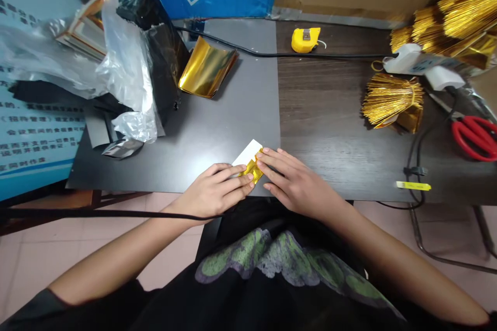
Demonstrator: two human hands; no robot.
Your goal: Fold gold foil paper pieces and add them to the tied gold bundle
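Observation:
At the table's front edge lies a small piece of gold foil paper [254, 169] with a white part [248, 152] showing at its upper left. My left hand [219, 189] rests on the paper's lower left side, its fingers stretched out and lying flat. From the right, my right hand [289, 178] touches the gold part with its fingertips, the fingers extended and slightly apart. The fingertips of both hands are close together and cover part of the paper.
A stack of gold sheets [207, 68] lies beside a black bag [165, 62]. Farther back is a yellow tape measure [305, 40]. On the right are a gold foil bundle [392, 101], a white power strip [407, 59], red-handled scissors [474, 138] and a yellow cutter [415, 185]. A black cable crosses the back.

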